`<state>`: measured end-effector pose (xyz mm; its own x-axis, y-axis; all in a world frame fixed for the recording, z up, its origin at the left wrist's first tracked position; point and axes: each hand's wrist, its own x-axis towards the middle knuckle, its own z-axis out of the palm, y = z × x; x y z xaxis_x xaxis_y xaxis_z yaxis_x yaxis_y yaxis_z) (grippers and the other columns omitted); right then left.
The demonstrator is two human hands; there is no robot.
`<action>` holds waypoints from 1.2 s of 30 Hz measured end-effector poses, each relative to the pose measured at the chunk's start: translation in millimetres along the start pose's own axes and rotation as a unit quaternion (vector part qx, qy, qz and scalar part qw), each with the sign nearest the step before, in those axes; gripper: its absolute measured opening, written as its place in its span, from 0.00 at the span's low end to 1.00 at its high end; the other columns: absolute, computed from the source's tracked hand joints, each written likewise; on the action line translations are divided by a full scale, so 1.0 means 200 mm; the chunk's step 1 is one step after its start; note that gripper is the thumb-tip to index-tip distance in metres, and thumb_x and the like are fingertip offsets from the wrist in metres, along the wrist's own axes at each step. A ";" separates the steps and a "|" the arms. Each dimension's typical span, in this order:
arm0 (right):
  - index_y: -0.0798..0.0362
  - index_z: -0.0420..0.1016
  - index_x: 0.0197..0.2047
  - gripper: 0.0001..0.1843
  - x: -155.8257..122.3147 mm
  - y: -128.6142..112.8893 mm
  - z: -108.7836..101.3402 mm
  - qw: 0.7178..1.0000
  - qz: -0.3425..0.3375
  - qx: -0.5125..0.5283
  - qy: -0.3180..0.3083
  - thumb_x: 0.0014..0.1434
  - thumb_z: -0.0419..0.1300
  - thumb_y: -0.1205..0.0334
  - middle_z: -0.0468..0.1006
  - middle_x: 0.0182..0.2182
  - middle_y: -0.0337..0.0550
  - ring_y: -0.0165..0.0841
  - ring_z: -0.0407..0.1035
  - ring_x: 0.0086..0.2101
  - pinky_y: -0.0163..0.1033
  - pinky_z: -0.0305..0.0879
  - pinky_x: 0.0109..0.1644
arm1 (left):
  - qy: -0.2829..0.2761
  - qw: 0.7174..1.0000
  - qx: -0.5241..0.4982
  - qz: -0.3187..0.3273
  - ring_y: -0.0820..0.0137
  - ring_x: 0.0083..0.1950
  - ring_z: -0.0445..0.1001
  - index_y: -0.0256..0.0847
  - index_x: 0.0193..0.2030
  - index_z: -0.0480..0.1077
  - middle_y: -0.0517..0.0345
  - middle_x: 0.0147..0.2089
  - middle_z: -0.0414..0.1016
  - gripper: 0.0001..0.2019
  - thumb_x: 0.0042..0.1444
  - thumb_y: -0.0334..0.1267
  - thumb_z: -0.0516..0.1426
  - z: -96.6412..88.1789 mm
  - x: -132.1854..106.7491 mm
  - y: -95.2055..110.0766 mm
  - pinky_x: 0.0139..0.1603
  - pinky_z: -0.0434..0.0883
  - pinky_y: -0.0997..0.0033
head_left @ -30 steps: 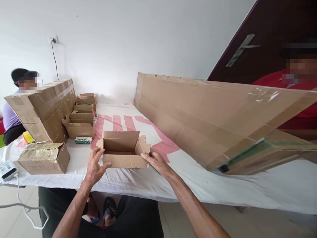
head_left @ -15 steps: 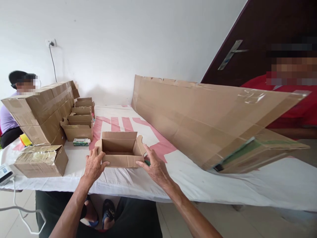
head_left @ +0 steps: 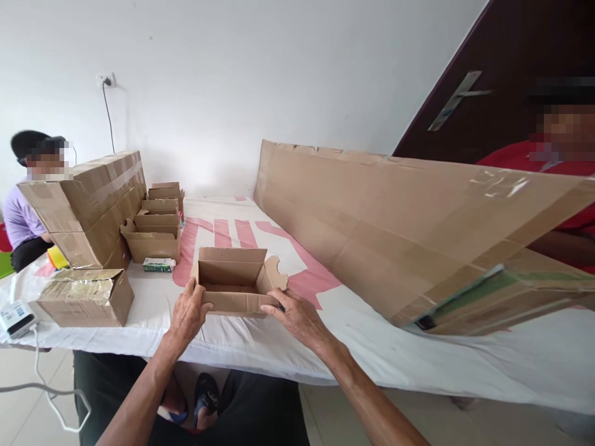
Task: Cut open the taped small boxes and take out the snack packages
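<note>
An open cardboard box (head_left: 238,303) stands near the table's front edge, with its inside facing up. My left hand (head_left: 189,306) grips its left front corner, thumb on the front panel. At the right front corner, my right hand (head_left: 296,314) holds the box with its thumb on the front panel too. A notched side flap (head_left: 277,272) sticks up and outward beside the right fingers. A small dark bit shows by the right fingertips, too little to name. Inside the box, I see only bare cardboard walls and part of the bottom.
A closed taped box (head_left: 86,298) lies left, before stacked cartons (head_left: 88,204). Several open boxes (head_left: 153,244) line the stack, with a small green-white packet (head_left: 158,265) in front. A tall cardboard panel (head_left: 372,229) slants along the right. People sit at both sides.
The view has turned slightly left, so things sit further right. Both hands keep hold of the box. Its right side flap now leans further out, and the green bit by my right hand is mostly hidden.
</note>
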<state>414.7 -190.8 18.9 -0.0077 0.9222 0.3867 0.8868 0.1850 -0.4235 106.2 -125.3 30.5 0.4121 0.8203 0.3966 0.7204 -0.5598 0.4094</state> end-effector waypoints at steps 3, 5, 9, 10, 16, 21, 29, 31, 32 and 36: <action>0.46 0.79 0.45 0.12 0.01 0.01 0.00 1.000 -0.005 0.005 -0.002 0.70 0.60 0.48 0.84 0.39 0.47 0.43 0.79 0.38 0.42 0.67 0.40 | 0.007 1.000 -0.016 -0.003 0.53 0.56 0.82 0.45 0.50 0.69 0.41 0.69 0.72 0.09 0.65 0.32 0.61 0.03 0.00 -0.01 0.53 0.79 0.55; 0.45 0.79 0.45 0.12 0.01 0.01 0.01 1.000 -0.008 0.003 -0.003 0.71 0.58 0.48 0.85 0.39 0.47 0.44 0.79 0.38 0.42 0.66 0.40 | 0.014 1.000 -0.020 -0.006 0.53 0.56 0.82 0.45 0.49 0.69 0.40 0.70 0.71 0.09 0.65 0.32 0.61 0.04 0.00 -0.01 0.52 0.79 0.55; 0.46 0.76 0.37 0.17 0.03 0.03 0.02 1.000 -0.020 -0.011 -0.001 0.72 0.56 0.45 0.84 0.34 0.47 0.42 0.77 0.34 0.41 0.62 0.36 | 0.034 0.999 -0.025 -0.003 0.56 0.53 0.82 0.46 0.48 0.70 0.44 0.67 0.74 0.09 0.64 0.31 0.61 0.07 0.00 -0.02 0.49 0.80 0.58; 0.46 0.76 0.36 0.19 0.03 0.03 0.02 1.000 -0.023 -0.013 0.003 0.73 0.55 0.45 0.83 0.33 0.47 0.41 0.76 0.33 0.40 0.60 0.36 | 0.038 0.999 -0.024 -0.003 0.57 0.52 0.82 0.46 0.48 0.70 0.45 0.66 0.75 0.08 0.64 0.31 0.61 0.08 0.00 -0.02 0.49 0.80 0.59; 0.47 0.74 0.32 0.24 0.06 0.05 0.05 0.999 -0.032 -0.033 0.018 0.74 0.52 0.42 0.82 0.29 0.48 0.40 0.75 0.31 0.40 0.56 0.34 | 0.039 0.999 -0.015 -0.017 0.57 0.52 0.83 0.46 0.47 0.71 0.47 0.63 0.77 0.08 0.64 0.31 0.61 0.09 0.02 -0.02 0.49 0.80 0.59; 0.47 0.75 0.33 0.24 0.06 0.05 0.04 0.999 -0.035 -0.031 0.023 0.73 0.53 0.42 0.82 0.29 0.48 0.41 0.75 0.30 0.40 0.55 0.34 | 0.042 0.999 -0.024 -0.010 0.55 0.54 0.83 0.46 0.51 0.73 0.45 0.66 0.76 0.10 0.65 0.31 0.61 0.10 0.01 -0.03 0.51 0.80 0.57; 0.47 0.75 0.37 0.18 0.03 0.05 0.03 0.999 -0.042 -0.021 0.012 0.73 0.54 0.47 0.83 0.33 0.48 0.41 0.76 0.33 0.40 0.60 0.36 | 0.110 0.991 -0.067 0.041 0.50 0.76 0.69 0.46 0.76 0.59 0.37 0.74 0.69 0.31 0.68 0.35 0.59 0.18 -0.04 -0.12 0.70 0.74 0.46; 0.46 0.75 0.37 0.16 0.04 0.05 0.03 0.999 -0.036 -0.022 0.009 0.73 0.55 0.48 0.83 0.33 0.47 0.41 0.76 0.33 0.40 0.60 0.36 | 0.124 0.989 -0.073 0.038 0.50 0.77 0.68 0.45 0.79 0.54 0.36 0.75 0.68 0.34 0.69 0.37 0.59 0.19 -0.05 -0.15 0.72 0.72 0.45; 0.46 0.75 0.37 0.16 0.05 0.05 0.04 0.999 -0.032 -0.024 0.009 0.73 0.55 0.48 0.84 0.34 0.47 0.42 0.77 0.34 0.40 0.60 0.36 | 0.133 0.988 -0.072 0.033 0.49 0.77 0.68 0.44 0.79 0.52 0.35 0.75 0.67 0.36 0.69 0.38 0.60 0.19 -0.05 -0.16 0.72 0.72 0.45; 0.47 0.76 0.39 0.13 0.12 0.03 0.06 0.999 -0.017 -0.041 0.017 0.71 0.56 0.51 0.84 0.34 0.47 0.42 0.77 0.35 0.39 0.59 0.36 | 0.167 0.984 -0.053 0.015 0.47 0.79 0.64 0.42 0.80 0.49 0.32 0.78 0.63 0.38 0.69 0.40 0.60 0.17 -0.07 -0.21 0.73 0.70 0.42</action>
<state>413.8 -162.6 16.2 -0.0252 0.9037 0.4274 0.9212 0.1871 -0.3411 89.4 -108.9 -19.5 0.2139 0.7292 0.6500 0.6409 -0.6069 0.4700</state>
